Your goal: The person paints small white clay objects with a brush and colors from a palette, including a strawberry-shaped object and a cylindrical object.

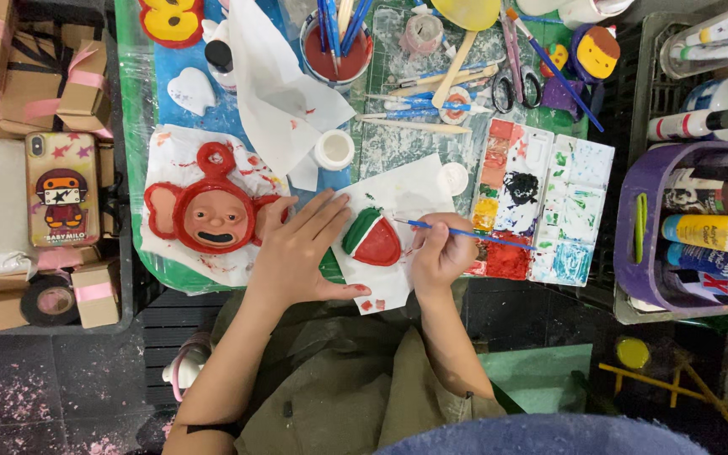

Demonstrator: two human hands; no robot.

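Note:
A small plaster watermelon slice (374, 241), painted red with a green rind, lies on a white sheet of paper (406, 190). My right hand (441, 251) holds a thin blue paintbrush (465, 233) with its tip at the slice's right edge. My left hand (301, 248) rests flat, fingers spread, on the paper's left side beside the slice. A red-painted plaster character head (211, 211) sits just left of my left hand on paint-stained paper.
A paint palette (541, 198) with several colours lies right of my right hand. A cup of red water with brushes (336, 46), scissors (514, 84), a small white jar (334, 149), a purple basket of paint tubes (701, 227), a phone (61, 190) and small cardboard boxes (40, 76) surround the work.

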